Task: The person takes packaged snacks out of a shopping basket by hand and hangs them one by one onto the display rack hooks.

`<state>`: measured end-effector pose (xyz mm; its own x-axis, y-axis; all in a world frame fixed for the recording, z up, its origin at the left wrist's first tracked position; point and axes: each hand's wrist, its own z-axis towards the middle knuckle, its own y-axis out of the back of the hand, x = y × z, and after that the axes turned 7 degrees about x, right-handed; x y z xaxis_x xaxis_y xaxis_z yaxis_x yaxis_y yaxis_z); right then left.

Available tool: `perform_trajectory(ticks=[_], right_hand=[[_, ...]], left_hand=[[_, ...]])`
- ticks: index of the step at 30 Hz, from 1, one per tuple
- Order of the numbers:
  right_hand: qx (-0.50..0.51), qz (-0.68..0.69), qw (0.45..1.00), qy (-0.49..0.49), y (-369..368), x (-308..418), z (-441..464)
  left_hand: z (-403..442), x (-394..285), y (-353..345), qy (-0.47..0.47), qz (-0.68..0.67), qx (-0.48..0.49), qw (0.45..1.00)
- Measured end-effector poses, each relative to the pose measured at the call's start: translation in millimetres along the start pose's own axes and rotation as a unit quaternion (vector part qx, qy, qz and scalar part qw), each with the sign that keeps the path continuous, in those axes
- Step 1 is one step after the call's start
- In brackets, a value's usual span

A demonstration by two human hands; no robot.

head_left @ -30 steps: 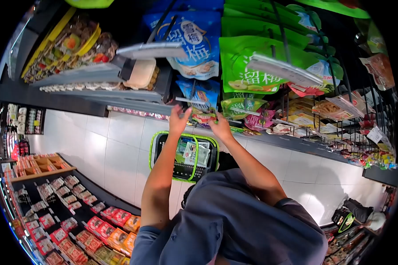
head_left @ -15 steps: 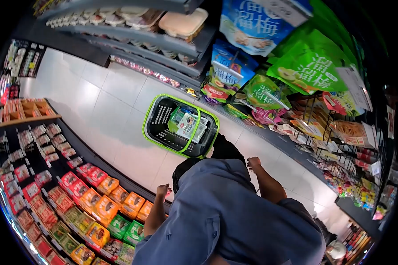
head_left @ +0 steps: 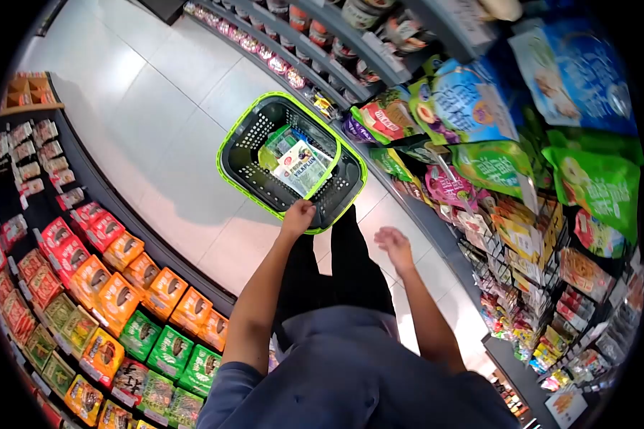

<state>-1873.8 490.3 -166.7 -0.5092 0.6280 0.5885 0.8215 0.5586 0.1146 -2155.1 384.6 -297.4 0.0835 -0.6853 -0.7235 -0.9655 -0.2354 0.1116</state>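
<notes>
A black shopping basket (head_left: 243, 161) with a lime-green rim is in front of my legs. Inside it lie a white-labelled clear pack (head_left: 299, 168) and a green pack (head_left: 270, 151) partly beneath it. A thin green handle (head_left: 329, 171) arches across the basket. My left hand (head_left: 300, 217) is closed at the near end of this handle, over the basket's near side; its fingers partly hide the grip. To the right of the basket, my right hand (head_left: 394, 248) is held in the air, fingers apart, holding nothing.
Shelves on the left carry orange packs (head_left: 118, 297) and green packs (head_left: 170, 350) in rows. Along the right, a rack holds hanging snack bags (head_left: 497, 168), close to my right arm. Jars (head_left: 315, 32) stand on shelves ahead. Tiled floor (head_left: 172, 107) runs between them.
My left hand has moved forward from my side to the basket handle. My right hand has opened. The view has shifted, with the basket appearing larger and the right-hand rack turned.
</notes>
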Motion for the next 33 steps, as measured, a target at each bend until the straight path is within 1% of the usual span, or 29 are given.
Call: perform_trajectory(ticks=[1, 2, 3, 5, 6, 7, 8, 9, 10, 11, 12, 13, 14, 17, 19, 20, 21, 23, 25, 29, 31, 33], right_hand=[[0.013, -0.018, 1.000, 0.015, -9.6, -10.9, 3.9], [0.022, -0.019, 1.000, -0.003, -19.2, -25.5, 6.0], [0.031, -0.021, 0.999, -0.028, -26.0, -47.9, 1.4], [0.025, -0.057, 0.995, -0.079, -32.6, -106.9, -1.5], [0.026, -0.130, 0.987, -0.095, -30.1, -141.4, -5.5], [0.028, -0.200, 0.974, -0.107, -26.4, -170.6, -8.9], [0.027, -0.212, 0.968, -0.132, -23.6, -191.9, -17.1], [0.028, -0.223, 0.962, -0.155, -22.0, -207.0, -18.9], [0.026, -0.171, 0.966, -0.193, -23.1, -204.2, -21.0], [0.032, -0.172, 0.965, -0.197, -24.8, -201.1, -21.5], [0.013, -0.081, 0.970, -0.228, -26.9, -194.1, -22.0], [-0.006, 0.009, 0.966, -0.258, -25.9, -194.7, -20.6], [0.009, 0.020, 0.961, -0.274, -23.8, -199.5, -13.3], [0.035, 0.041, 0.960, -0.276, -17.7, -212.9, 21.6], [0.040, 0.053, 0.957, -0.284, -8.9, -219.0, 57.5], [0.036, 0.062, 0.956, -0.283, -4.3, -220.9, 77.4], [0.032, 0.070, 0.956, -0.284, 1.2, -223.2, 97.2], [0.033, 0.067, 0.962, -0.263, 12.0, -213.2, 127.2], [0.023, 0.055, 0.971, -0.231, 23.8, -216.2, 154.5], [0.062, 0.053, 0.973, -0.217, 48.1, -213.5, 191.8], [0.165, 0.083, 0.961, -0.204, 62.4, -221.1, 197.0], [0.195, 0.113, 0.954, -0.196, 66.6, -232.1, 193.4]], left_hand=[[20.7, 8.4, -5.5, 0.003, 0.069, -0.006, 0.998], [38.5, 20.0, -11.5, 0.010, 0.138, -0.006, 0.990], [55.9, 32.0, -16.4, 0.052, 0.216, -0.006, 0.975], [74.8, 18.7, -17.4, 0.139, 0.311, 0.048, 0.939], [78.0, 29.5, -28.3, 0.146, 0.303, 0.059, 0.940], [84.5, 39.0, -38.2, 0.095, 0.340, 0.038, 0.935], [92.8, 46.9, -44.9, 0.041, 0.378, 0.013, 0.925], [100.0, 53.2, -48.9, 0.044, 0.376, 0.014, 0.925], [101.6, 60.2, -52.4, 0.028, 0.365, 0.006, 0.931], [100.7, 66.5, -55.1, 0.012, 0.355, -0.004, 0.935], [96.7, 70.0, -58.3, -0.012, 0.331, -0.029, 0.943], [92.5, 74.6, -62.4, -0.005, 0.332, -0.030, 0.943], [90.3, 77.7, -65.9, -0.008, 0.320, -0.022, 0.947], [89.3, 90.1, -87.4, -0.017, 0.300, -0.019, 0.954], [86.8, 87.2, -107.8, -0.031, 0.282, -0.032, 0.959], [83.1, 85.5, -117.5, -0.053, 0.264, -0.053, 0.962], [80.9, 86.5, -129.0, -0.050, 0.265, -0.053, 0.961], [77.3, 90.0, -149.5, -0.072, 0.252, -0.093, 0.961], [73.4, 92.9, -165.6, -0.070, 0.250, -0.101, 0.960], [64.3, 94.8, -189.6, -0.057, 0.249, -0.112, 0.960], [61.6, 100.7, -202.1, -0.083, 0.244, -0.147, 0.955], [58.2, 109.1, -211.9, -0.077, 0.241, -0.145, 0.957]])
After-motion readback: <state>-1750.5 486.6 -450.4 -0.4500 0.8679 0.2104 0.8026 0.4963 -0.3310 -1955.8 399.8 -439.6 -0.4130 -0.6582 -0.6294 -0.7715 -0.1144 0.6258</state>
